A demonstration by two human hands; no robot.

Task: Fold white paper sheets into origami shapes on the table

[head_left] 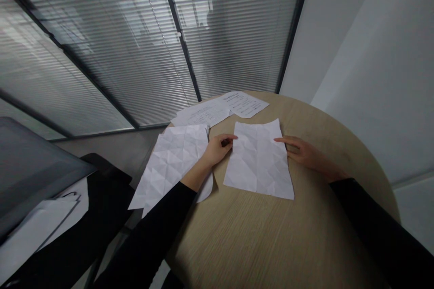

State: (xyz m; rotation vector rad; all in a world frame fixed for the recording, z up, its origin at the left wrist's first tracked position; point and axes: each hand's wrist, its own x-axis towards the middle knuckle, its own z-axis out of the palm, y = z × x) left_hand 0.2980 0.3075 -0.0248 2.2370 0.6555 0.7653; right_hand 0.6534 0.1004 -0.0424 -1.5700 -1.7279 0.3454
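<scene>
White, crease-crossed paper at centre stage: one sheet (259, 162) lies on the round wooden table (315, 226), squarely between two bare hands. Left hand (219, 150) at its left edge, fingers curled, one fingertip reaching the paper; right hand (305, 153) opposite, a finger stretched over the margin. Whether either thumb pinches from beneath, I can't tell. Touching both sides, near the far corners, probably keeps the sheet straight and steady, because those folds look ready to spring up; see how the top edge lifts at its right corner!

Over to the left, more creased sheets (176, 149) overlap beneath the left forearm, seemingly set aside so the middle is free for the single one. Printed pages (244, 104) fan out at the far rim, likely parked there to be out of the hands' way.
</scene>
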